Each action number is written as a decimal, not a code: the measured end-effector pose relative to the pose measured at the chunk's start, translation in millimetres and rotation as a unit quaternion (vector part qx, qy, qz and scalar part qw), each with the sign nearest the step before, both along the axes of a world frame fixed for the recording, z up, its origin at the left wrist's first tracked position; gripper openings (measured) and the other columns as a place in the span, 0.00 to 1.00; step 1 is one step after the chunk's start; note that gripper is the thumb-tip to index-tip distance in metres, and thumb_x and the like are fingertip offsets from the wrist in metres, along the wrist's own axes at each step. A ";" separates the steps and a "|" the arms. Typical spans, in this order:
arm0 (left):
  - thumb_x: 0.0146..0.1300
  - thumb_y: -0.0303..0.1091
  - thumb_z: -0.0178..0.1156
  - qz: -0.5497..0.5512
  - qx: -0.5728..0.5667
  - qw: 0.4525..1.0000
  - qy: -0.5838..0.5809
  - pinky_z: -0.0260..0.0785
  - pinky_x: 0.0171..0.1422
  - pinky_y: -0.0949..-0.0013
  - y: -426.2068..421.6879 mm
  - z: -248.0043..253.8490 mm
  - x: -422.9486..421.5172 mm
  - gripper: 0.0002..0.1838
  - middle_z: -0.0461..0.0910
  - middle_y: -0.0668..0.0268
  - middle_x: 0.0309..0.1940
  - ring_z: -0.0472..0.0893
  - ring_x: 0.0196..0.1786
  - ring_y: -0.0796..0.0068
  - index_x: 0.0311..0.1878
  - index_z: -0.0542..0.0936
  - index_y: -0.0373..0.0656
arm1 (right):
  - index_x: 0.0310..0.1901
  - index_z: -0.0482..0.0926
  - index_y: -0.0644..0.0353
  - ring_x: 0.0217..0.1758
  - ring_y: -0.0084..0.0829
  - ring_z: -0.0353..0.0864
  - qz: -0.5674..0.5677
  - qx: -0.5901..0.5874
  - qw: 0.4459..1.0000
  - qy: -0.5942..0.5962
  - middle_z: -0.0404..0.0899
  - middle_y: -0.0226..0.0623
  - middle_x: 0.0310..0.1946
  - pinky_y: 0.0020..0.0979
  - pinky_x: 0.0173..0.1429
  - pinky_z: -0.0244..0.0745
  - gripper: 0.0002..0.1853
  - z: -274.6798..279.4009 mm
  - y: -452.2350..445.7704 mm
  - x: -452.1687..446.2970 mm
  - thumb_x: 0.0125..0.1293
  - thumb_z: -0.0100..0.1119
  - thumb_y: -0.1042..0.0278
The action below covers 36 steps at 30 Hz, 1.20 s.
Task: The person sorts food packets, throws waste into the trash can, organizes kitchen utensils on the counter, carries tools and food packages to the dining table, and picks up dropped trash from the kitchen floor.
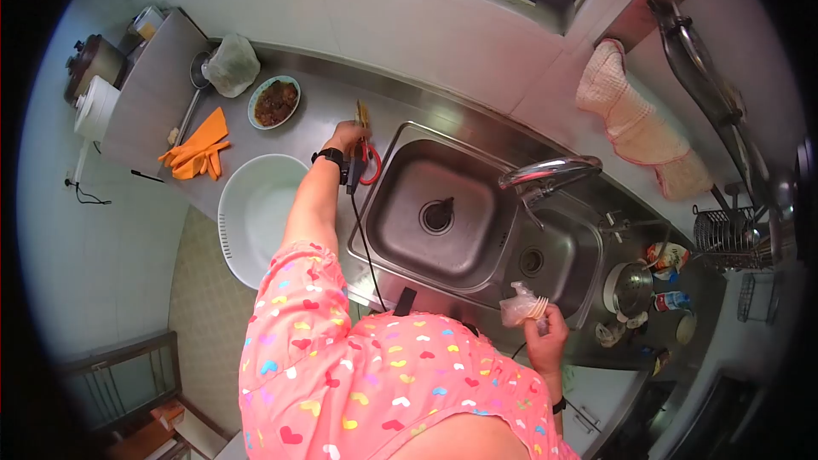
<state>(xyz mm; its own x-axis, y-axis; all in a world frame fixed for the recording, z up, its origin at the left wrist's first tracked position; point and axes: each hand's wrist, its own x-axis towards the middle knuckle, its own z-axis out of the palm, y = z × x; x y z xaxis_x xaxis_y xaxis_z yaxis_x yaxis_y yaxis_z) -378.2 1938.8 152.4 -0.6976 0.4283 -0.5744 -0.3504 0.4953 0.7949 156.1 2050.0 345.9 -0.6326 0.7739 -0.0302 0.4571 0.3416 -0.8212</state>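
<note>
A clear plastic bag (517,308) is pinched in the right hand (547,334) near the sink (405,204); the left hand (348,135) is at a red-handled tool (376,174) on the desk (325,95), grip unclear. Seemingly a pick-up step; lifting calls for closed fingers.

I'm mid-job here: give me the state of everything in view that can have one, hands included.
Left hand: at red-handled tool, grip unclear.
Red-handled tool: partly hidden.
Right hand: closed on plastic bag.
Plastic bag: crumpled.
White basin: upright, uncovered.
Bowl: upright, holding food.
Orange gloves: unworn, set down.
Faucet: no water seen running.
Large sink: no standing water visible.
Wall cloth: hanging.
</note>
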 end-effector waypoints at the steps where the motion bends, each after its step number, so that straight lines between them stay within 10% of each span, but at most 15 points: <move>1: 0.47 0.29 0.61 0.025 0.032 0.999 -0.010 0.67 0.25 0.64 -0.8 -7.1 -3.2 0.14 0.75 0.61 0.24 0.75 0.23 0.70 0.38 0.74 0.33 | 0.35 0.74 0.63 0.32 0.31 0.77 0.002 0.004 1.000 -0.007 0.77 0.37 0.31 0.28 0.38 0.71 0.10 -1.0 1.4 -2.1 0.48 0.59 0.78; 6: 0.47 0.28 0.59 0.114 0.090 0.988 0.054 0.72 0.31 0.59 -5.1 -23.8 -10.8 0.16 0.75 0.56 0.27 0.77 0.26 0.63 0.39 0.72 0.29 | 0.35 0.74 0.63 0.32 0.32 0.77 0.025 0.006 0.999 -0.023 0.77 0.37 0.31 0.28 0.38 0.71 0.10 -7.3 11.7 -11.5 0.48 0.59 0.78; 11: 0.46 0.31 0.61 0.127 -0.211 0.878 0.410 0.69 0.50 0.56 -12.0 -42.0 -8.7 0.26 0.75 0.45 0.40 0.76 0.45 0.52 0.50 0.69 0.31 | 0.35 0.75 0.64 0.33 0.33 0.78 0.061 0.035 0.997 -0.022 0.78 0.38 0.31 0.29 0.38 0.71 0.10 -13.8 24.4 -16.5 0.48 0.59 0.77; 17: 0.43 0.32 0.63 -0.015 -0.316 0.813 0.489 0.64 0.57 0.53 -28.1 -33.0 4.9 0.16 0.71 0.44 0.50 0.66 0.59 0.48 0.37 0.80 0.35 | 0.35 0.75 0.62 0.33 0.39 0.79 0.082 0.043 0.996 -0.021 0.77 0.42 0.31 0.32 0.38 0.73 0.11 -23.8 37.3 -11.1 0.48 0.60 0.74; 21: 0.65 0.30 0.42 0.147 -0.088 0.849 0.500 0.67 0.49 0.64 -30.3 -46.2 5.7 0.14 0.72 0.54 0.43 0.74 0.42 0.60 0.50 0.70 0.36 | 0.36 0.76 0.63 0.35 0.39 0.79 0.085 0.066 0.994 0.007 0.78 0.40 0.32 0.32 0.39 0.73 0.11 -9.2 38.1 -11.1 0.49 0.61 0.71; 22: 0.66 0.29 0.42 0.210 0.035 0.903 0.372 0.68 0.44 0.69 -14.8 18.5 39.2 0.12 0.72 0.57 0.39 0.73 0.38 0.67 0.48 0.70 0.36 | 0.36 0.76 0.63 0.35 0.36 0.79 0.089 0.077 0.993 0.009 0.78 0.40 0.33 0.30 0.40 0.73 0.11 -9.3 37.6 -8.4 0.49 0.61 0.70; 25: 0.66 0.31 0.45 0.187 0.071 0.836 0.512 0.67 0.34 0.74 0.2 24.5 36.6 0.10 0.72 0.63 0.34 0.72 0.33 0.74 0.46 0.71 0.38 | 0.38 0.76 0.64 0.38 0.37 0.79 0.078 0.078 0.994 0.026 0.78 0.41 0.34 0.30 0.42 0.73 0.13 -3.7 45.1 -4.2 0.50 0.61 0.70; 31: 0.62 0.27 0.53 -0.109 0.257 0.929 0.243 0.62 0.29 0.79 39.9 177.6 226.6 0.08 0.70 0.73 0.26 0.66 0.26 0.86 0.44 0.74 0.39 | 0.47 0.74 0.67 0.64 0.27 0.60 0.150 -0.248 0.925 0.245 0.62 0.37 0.61 0.29 0.65 0.57 0.15 -6.3 71.0 -9.1 0.55 0.55 0.77; 35: 0.53 0.17 0.57 -0.271 0.282 0.899 0.197 0.66 0.33 0.79 56.0 195.4 316.5 0.14 0.73 0.71 0.29 0.72 0.31 0.87 0.44 0.71 0.39 | 0.54 0.71 0.65 0.61 0.23 0.63 0.197 -0.272 0.878 0.342 0.63 0.36 0.61 0.27 0.63 0.60 0.21 5.1 70.6 -34.9 0.57 0.56 0.75; 36: 0.51 0.22 0.61 -0.341 0.191 0.879 0.273 0.70 0.36 0.71 57.5 201.9 324.9 0.15 0.76 0.60 0.31 0.77 0.33 0.74 0.43 0.72 0.36 | 0.54 0.71 0.65 0.61 0.23 0.63 0.200 -0.272 0.876 0.346 0.63 0.36 0.61 0.27 0.63 0.60 0.21 8.7 68.9 -37.4 0.57 0.56 0.75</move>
